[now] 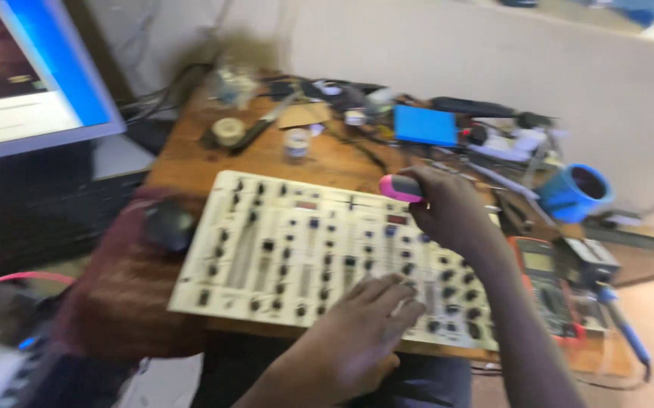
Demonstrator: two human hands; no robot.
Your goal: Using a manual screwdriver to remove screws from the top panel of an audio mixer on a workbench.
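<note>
A person is working at a cluttered wooden workbench (191, 162), seen from their own head looking down; the picture is motion-blurred. At the centre a cream-coloured audio mixer panel (296, 245) is lying flat, its face studded with dark knobs and sliders. All the knobs that can be made out are sitting in place and the panel is lying closed, so the work appears to be at an early or checking stage; the blur is hiding finer detail.

The left hand (353, 340) is resting open, fingers spread flat, on the near edge of the panel at about 6 o'clock, steadying it. The right hand (448, 208) is hovering over the panel's far right corner at about 2 o'clock, fingers wrapped tightly around a tool with a pink handle (400, 187); its tip is hidden, so what it is touching cannot be told.

At 3 o'clock an orange multimeter (542, 283) is lying just beside the panel. At 1 o'clock a blue box (425, 125) and a blue cup (576, 193) are sitting among tangled cables and small parts. At 11 o'clock a roll of tape (228, 130) is lying on the wood. At 9 o'clock a dark computer mouse (168, 225) is lying beside the panel, and a lit monitor (32, 75) is standing at 10 o'clock. A pale wall is running behind the bench.
</note>
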